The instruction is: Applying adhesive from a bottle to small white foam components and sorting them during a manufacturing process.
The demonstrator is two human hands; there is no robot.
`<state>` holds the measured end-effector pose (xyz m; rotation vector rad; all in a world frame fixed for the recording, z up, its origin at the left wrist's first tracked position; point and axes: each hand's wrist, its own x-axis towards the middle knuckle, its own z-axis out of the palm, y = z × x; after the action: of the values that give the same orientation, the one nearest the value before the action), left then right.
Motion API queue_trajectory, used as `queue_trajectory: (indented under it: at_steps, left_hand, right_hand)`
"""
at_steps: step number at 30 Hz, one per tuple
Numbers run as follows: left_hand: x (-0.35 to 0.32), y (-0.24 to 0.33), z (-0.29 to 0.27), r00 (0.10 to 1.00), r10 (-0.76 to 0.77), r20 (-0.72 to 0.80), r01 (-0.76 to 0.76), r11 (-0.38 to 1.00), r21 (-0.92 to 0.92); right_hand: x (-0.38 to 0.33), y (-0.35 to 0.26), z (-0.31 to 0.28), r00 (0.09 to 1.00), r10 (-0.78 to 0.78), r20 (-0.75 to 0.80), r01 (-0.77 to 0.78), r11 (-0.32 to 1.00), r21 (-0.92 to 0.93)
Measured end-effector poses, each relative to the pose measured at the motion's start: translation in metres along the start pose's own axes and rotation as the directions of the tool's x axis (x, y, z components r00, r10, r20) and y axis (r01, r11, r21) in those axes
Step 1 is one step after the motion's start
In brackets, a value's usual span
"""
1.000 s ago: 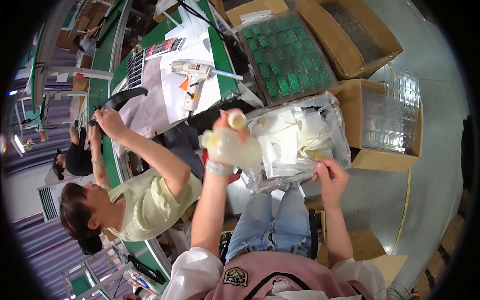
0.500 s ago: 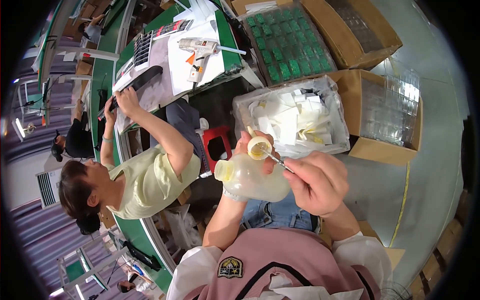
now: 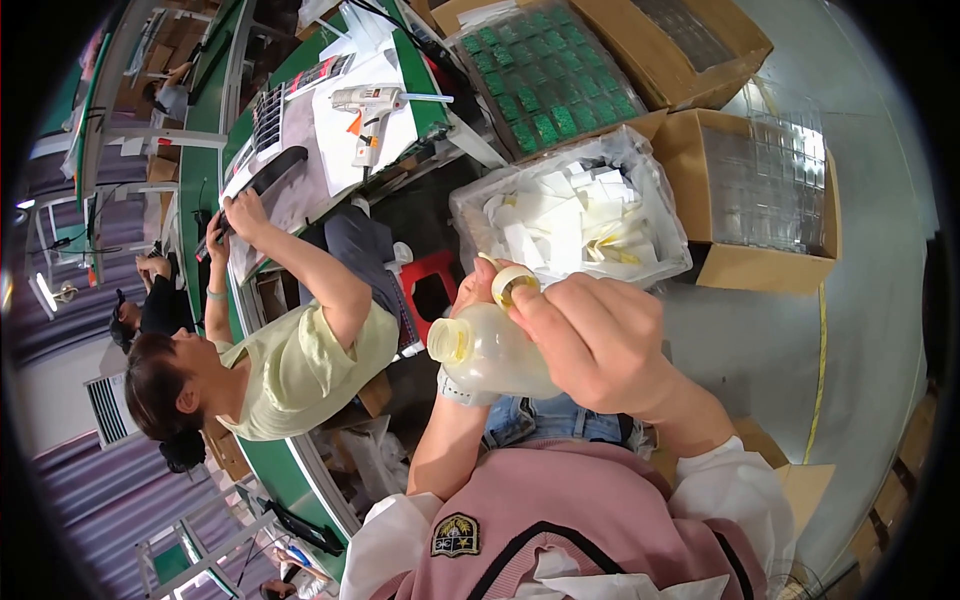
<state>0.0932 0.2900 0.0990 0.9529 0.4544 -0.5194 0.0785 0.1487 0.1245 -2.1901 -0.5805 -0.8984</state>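
Observation:
A translucent plastic bottle [image 3: 495,355] lies tilted in front of me, its open yellowish neck pointing left. My left hand [image 3: 474,286], mostly behind the bottle, is closed and holds up a cream screw cap [image 3: 511,281], hollow side towards me, beside the bottle. Yellow residue shows in the cap and at the neck. My right hand [image 3: 605,345] is closed, its thumb and forefinger right at the cap. The thin metal tool it was pinching is hidden behind its fingers now. Its knuckles also cover the bottle's right end.
Beyond my hands stands a plastic-lined box [image 3: 470,205] of white paper pieces. Clear trays fill a carton [image 3: 720,270] to the right; a tray of green parts [image 3: 550,75] lies behind. A co-worker [image 3: 300,370] sits left at a green bench with a glue gun [image 3: 370,110]. A red stool [image 3: 428,268] stands between.
My right hand has moved left and closer to the cap, and its fingers now cover the metal tool. The cap has tipped slightly. The whole view has shifted a little.

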Motion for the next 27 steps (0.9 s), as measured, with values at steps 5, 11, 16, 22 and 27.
queue_trajectory:
  at_steps: [5, 11, 16, 22, 27]
  left_hand:
    - [-0.008, 0.001, -0.001, 0.997, 0.041, 0.061, -0.04, 0.999, -0.027]
    - [-0.003, -0.01, -0.015, 0.981, -0.04, 0.191, 0.078, 0.978, -0.195]
    - [-0.007, -0.008, 0.003, 0.943, -0.112, 0.313, 0.253, 0.854, -0.454]
    - [-0.003, -0.007, 0.01, 0.944, -0.019, 0.33, 0.124, 0.946, -0.301]
    - [-0.005, -0.009, 0.011, 0.955, -0.069, 0.288, 0.161, 0.936, -0.312]
  right_hand:
    - [-0.004, -0.001, -0.012, 0.991, -0.125, 0.035, 0.128, 0.986, -0.104]
    - [-0.011, -0.001, -0.018, 0.973, -0.224, -0.053, 0.217, 0.971, -0.104]
    - [-0.013, 0.001, -0.025, 0.975, -0.205, -0.085, 0.203, 0.979, -0.034]
    - [-0.021, 0.001, -0.025, 0.97, -0.161, -0.184, 0.168, 0.986, 0.023]
    - [-0.02, 0.004, -0.029, 0.976, -0.087, -0.201, 0.087, 0.996, -0.012]
